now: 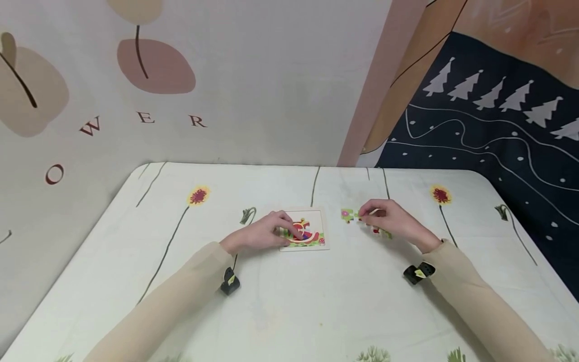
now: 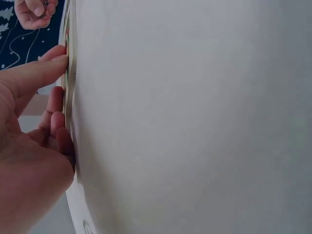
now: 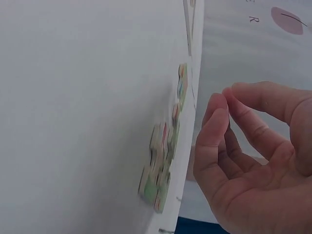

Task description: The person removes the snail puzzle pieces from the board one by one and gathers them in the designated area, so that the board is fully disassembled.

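My left hand (image 1: 262, 234) lies across the left part of a square jigsaw puzzle board (image 1: 324, 229) with a light rim and a colourful fruit-like picture. Its fingertips touch the picture, and in the left wrist view the thumb and fingers stand at the board's edge (image 2: 72, 73). Right of the board, loose puzzle pieces (image 1: 347, 214) in green, pink and red lie on the table. My right hand (image 1: 393, 221) hovers over them with bent fingers. In the right wrist view its thumb and index tips nearly meet, no piece visible between them, beside several pieces (image 3: 158, 180).
A white cloth (image 1: 289, 306) printed with flowers and stems covers the table. Behind stands a pale wall hanging (image 1: 271, 100) with printed letters. A dark blue patterned cloth (image 1: 479, 130) hangs at the right. Each sleeve bears a small black wrist camera (image 1: 229, 282).
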Demonstrator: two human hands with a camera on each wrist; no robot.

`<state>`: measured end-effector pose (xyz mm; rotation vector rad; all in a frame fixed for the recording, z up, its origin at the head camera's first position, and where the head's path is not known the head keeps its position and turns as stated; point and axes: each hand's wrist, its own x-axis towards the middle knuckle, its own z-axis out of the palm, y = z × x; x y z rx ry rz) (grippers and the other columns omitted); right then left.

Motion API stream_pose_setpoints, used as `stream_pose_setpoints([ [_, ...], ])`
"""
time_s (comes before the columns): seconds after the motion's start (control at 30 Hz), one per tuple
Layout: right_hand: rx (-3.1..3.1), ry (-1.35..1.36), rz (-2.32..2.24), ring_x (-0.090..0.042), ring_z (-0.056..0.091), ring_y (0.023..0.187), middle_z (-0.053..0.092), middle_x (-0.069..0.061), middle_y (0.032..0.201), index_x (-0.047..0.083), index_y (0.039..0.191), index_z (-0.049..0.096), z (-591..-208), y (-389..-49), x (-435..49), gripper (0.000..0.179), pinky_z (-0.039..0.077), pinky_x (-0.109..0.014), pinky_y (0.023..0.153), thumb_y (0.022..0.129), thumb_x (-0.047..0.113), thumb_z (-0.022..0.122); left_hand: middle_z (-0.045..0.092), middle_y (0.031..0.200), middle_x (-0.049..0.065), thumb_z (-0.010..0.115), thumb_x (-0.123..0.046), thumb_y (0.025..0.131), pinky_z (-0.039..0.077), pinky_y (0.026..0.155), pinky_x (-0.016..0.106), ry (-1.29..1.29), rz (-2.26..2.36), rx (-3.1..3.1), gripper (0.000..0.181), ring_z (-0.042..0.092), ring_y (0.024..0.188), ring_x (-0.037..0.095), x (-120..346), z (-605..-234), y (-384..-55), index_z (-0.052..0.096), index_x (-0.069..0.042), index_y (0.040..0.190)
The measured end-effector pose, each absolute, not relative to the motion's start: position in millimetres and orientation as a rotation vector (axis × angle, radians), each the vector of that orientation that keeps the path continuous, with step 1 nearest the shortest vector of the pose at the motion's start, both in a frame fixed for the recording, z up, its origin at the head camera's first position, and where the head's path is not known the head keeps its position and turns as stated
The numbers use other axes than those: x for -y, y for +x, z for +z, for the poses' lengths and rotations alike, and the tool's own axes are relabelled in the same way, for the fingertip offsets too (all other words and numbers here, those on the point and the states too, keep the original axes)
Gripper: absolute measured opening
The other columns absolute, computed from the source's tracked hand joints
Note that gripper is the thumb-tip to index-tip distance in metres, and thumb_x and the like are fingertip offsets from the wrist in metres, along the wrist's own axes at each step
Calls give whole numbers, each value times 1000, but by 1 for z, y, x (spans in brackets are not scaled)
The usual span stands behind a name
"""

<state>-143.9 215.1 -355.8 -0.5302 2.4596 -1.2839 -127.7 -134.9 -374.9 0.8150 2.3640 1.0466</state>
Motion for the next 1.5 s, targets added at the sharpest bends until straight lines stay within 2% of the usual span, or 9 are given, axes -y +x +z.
stream_pose_setpoints([
  [0.27, -2421, -543, -1282, -20, 57, 73, 66, -16, 107, -3, 113, 69, -360, -148, -196, 17, 38, -26, 52, 100, 6, 64, 55, 130, 8, 70, -4, 93, 36, 102, 44, 772, 1082, -2275, 26, 42, 125, 28, 139, -379, -134, 78, -9, 118],
  [0.5, -2394, -617, -1268, -23, 62, 82, 67, -16, 106, -6, 112, 69, -361, -153, -176, 18, 48, -28, 72, 99, 5, 63, 55, 131, 9, 71, -6, 93, 35, 99, 40, 777, 1089, -2243, 26, 41, 126, 28, 139, -379, -138, 77, -6, 118],
  [0.7, -2337, -667, -1240, -22, 62, 85, 67, -15, 106, -7, 114, 68, -363, -158, -158, 20, 50, -29, 74, 99, 4, 61, 55, 127, 7, 71, -5, 92, 34, 99, 41, 777, 1113, -2222, 25, 40, 125, 26, 138, -380, -139, 79, -7, 116],
  [0.93, -2261, -704, -1191, -22, 63, 90, 67, -15, 111, -5, 119, 67, -362, -162, -140, 24, 51, -32, 82, 100, 8, 60, 56, 125, 7, 70, -5, 92, 33, 101, 43, 799, 1121, -2217, 25, 41, 125, 26, 138, -381, -140, 79, -6, 115],
  [1.17, -2234, -713, -1127, -19, 62, 89, 69, -14, 109, -5, 120, 67, -361, -165, -123, 25, 48, -32, 78, 101, 8, 59, 55, 122, 7, 70, -3, 92, 31, 105, 46, 802, 1143, -2208, 25, 42, 123, 25, 139, -381, -140, 78, -4, 115],
  [1.5, -2310, -698, -1036, -20, 62, 92, 66, -15, 116, -7, 134, 62, -363, -162, -105, 38, 50, -29, 79, 99, 9, 60, 55, 123, 6, 70, -4, 92, 30, 106, 48, 808, 1127, -2220, 25, 41, 124, 26, 139, -381, -140, 79, -6, 115],
])
